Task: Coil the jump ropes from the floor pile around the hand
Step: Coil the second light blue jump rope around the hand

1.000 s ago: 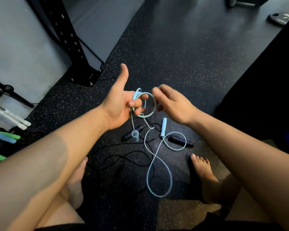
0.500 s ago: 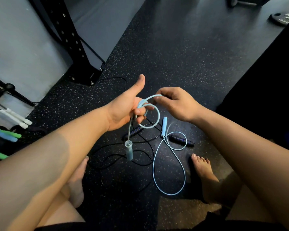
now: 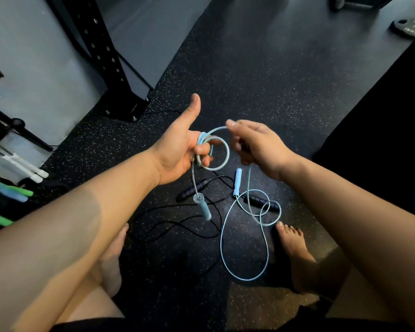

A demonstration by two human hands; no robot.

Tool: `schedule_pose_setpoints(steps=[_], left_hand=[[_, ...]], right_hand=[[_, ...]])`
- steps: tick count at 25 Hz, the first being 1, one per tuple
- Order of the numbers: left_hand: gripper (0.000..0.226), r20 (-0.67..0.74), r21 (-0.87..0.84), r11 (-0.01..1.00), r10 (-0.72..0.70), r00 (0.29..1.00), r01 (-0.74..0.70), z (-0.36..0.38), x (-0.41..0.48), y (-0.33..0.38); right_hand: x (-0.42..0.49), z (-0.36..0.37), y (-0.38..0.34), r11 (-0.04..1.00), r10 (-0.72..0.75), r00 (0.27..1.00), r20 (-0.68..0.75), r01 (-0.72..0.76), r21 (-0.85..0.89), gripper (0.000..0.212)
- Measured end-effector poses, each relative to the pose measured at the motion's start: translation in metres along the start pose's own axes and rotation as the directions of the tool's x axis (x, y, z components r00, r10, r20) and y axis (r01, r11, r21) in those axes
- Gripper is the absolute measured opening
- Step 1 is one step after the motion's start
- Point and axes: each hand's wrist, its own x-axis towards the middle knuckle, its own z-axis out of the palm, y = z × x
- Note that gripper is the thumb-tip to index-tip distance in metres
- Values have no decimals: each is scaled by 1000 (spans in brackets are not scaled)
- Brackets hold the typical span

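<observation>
Floor (image 3: 261, 75) is that black rubber gym matting with pale speckles, and it fills most of the view. Pale grey wall (image 3: 34, 56) on the left, with a black perforated rack upright (image 3: 101, 51) bolted down at its foot. Far left edge there's a cluster of green, blue and white handles (image 3: 12, 190) low by the wall, too blurry to say more. Something flat and dark sits top right (image 3: 410, 26); it has markings but I can't read them. No brand or writing legible anywhere, honestly.

Bare feet either side of the pile. The black jump rope (image 3: 177, 224) lies loose on the floor, its dark handles apart. The light blue jump rope (image 3: 244, 248) trails in a long loop on the floor near the right foot, one pale handle lying there, the other dangling below the left hand (image 3: 177, 152).

Left hand: thumb up, fingers curled in a grip on a small blue coil. Right hand (image 3: 259, 147) pinches the blue cord just beside that coil, grip closed on it.
</observation>
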Motion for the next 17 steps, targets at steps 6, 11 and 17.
schedule_pose_setpoints(steps=[6,11,17], left_hand=[[117,13,-150,989,-3,1000,5,-3,-4,2],[124,39,-220,975,-27,999,35,-1,-7,3],[104,105,-174,981,-73,992,91,5,-14,13]], right_hand=[[-4,2,4,988,-95,988,118,108,-110,9],[-3,-2,0,944,-231,972,34,233,-232,14],[-3,-2,0,939,-271,962,41,274,-207,11]])
